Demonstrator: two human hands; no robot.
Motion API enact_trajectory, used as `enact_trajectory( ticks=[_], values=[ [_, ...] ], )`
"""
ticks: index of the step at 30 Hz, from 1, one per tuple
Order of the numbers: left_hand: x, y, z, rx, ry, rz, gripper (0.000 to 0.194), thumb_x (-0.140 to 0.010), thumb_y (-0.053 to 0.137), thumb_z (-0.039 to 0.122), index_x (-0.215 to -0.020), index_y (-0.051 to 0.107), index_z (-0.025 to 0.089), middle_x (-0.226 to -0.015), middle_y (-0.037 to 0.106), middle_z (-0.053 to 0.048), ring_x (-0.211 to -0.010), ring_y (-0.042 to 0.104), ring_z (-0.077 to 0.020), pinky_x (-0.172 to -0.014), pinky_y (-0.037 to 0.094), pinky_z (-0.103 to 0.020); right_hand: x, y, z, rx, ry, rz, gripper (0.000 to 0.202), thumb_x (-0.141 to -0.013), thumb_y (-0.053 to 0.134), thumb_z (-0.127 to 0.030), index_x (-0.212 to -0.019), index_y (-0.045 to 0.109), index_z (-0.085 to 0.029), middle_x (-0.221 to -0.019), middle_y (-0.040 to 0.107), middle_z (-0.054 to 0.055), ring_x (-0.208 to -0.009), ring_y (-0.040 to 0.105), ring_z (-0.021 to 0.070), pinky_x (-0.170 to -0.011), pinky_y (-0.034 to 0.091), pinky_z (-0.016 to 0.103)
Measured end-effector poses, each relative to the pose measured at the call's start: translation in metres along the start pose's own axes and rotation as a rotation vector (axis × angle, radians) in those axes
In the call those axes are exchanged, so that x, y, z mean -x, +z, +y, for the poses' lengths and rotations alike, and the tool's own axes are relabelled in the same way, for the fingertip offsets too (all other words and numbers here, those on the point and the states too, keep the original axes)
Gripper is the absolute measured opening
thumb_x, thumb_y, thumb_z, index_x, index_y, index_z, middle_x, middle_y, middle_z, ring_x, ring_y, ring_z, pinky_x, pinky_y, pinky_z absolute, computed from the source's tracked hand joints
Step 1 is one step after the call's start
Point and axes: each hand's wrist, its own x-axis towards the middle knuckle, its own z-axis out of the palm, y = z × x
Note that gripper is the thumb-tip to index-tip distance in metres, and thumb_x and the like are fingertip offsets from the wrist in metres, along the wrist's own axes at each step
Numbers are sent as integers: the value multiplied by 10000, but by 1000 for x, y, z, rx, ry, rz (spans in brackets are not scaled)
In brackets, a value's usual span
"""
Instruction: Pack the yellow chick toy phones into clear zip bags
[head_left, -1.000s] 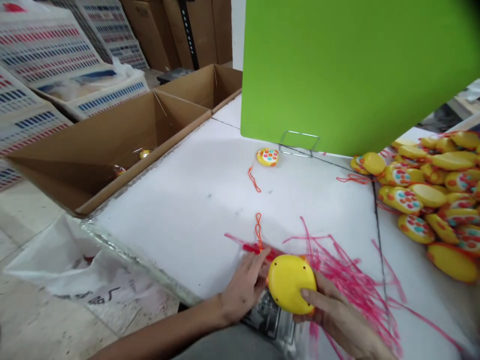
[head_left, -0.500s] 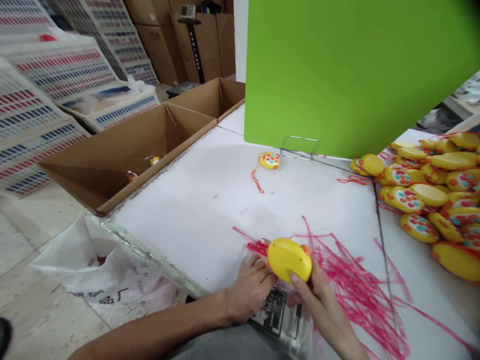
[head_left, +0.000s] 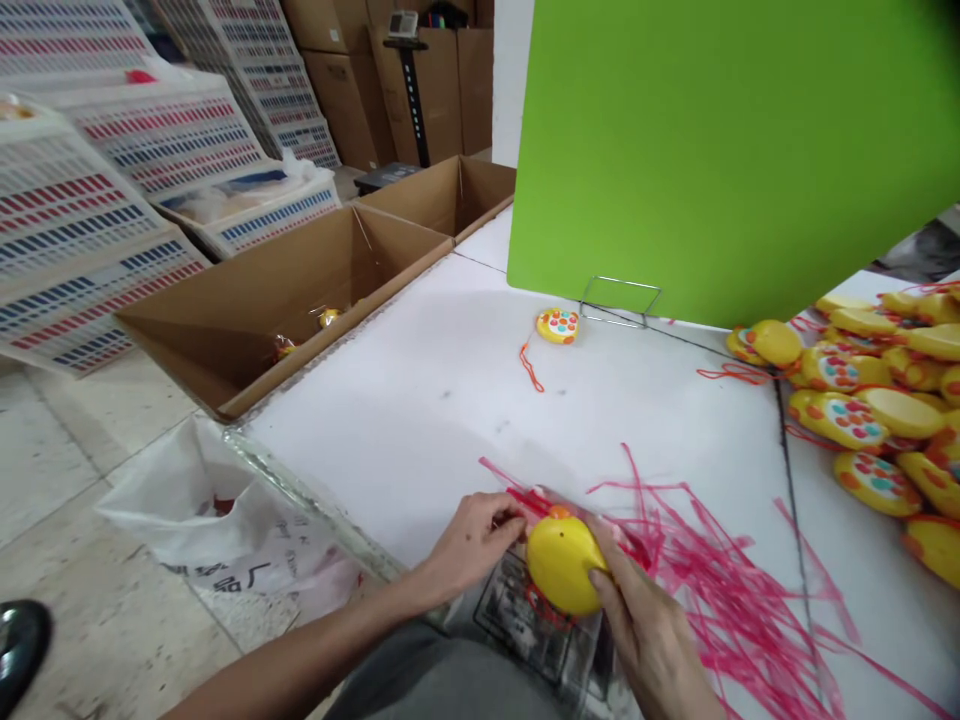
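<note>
A yellow toy (head_left: 564, 565), plain back up with a small orange part at its top, is held in my right hand (head_left: 637, 610), thumb along its edge. To its left, my left hand (head_left: 480, 535) pinches the edge of a clear plastic bag (head_left: 517, 625) with dark print. The bag lies under the toy at the table's near edge, and a red cord shows below the toy. Pink ribbon strands (head_left: 720, 600) spread to the right. Farther back lies another yellow toy (head_left: 558, 325) with coloured buttons and an orange strap.
A heap of yellow toys (head_left: 840, 418) covers the right side. A green board (head_left: 697, 160) stands behind a wire stand (head_left: 621, 302). Open cardboard boxes (head_left: 300, 270) line the table's left edge, with a white sack (head_left: 247, 530) below and stacked crates (head_left: 67, 220) beyond.
The toy has turned so its orange part points away from me, and has moved slightly down. My left hand has shifted from below the toy to the bag's edge. The view has shifted slightly.
</note>
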Motion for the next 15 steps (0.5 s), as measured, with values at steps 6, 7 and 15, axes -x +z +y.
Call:
enact_trajectory(
  ticks=[6, 7, 15],
  values=[
    [-5, 9, 5, 305, -101, -40, 208, -833, 484, 308, -757, 563, 131, -735, 649, -51, -661, 612, -158, -538, 452, -222, -16, -10, -16, 209, -68, -227, 350, -934, 351, -337, -762, 644, -251, -779, 628, 20, -606, 649, 158, -471, 472, 242],
    [-5, 9, 4, 338, -120, -58, 211, -830, 487, 315, -776, 570, 129, -747, 649, -54, -665, 614, -160, -528, 451, -221, -18, -9, -18, 241, -71, -179, 335, -931, 363, -326, -765, 643, -248, -798, 630, 27, -639, 652, 165, -480, 468, 244],
    [-3, 8, 1, 242, -33, -152, 219, -793, 436, 145, -749, 647, 107, -702, 634, -32, -668, 571, -145, -611, 442, -223, -46, 9, -41, 254, -114, 63, 209, -894, 437, -212, -972, 629, -231, -969, 670, 50, -818, 634, 189, -626, 454, 262]
  ],
)
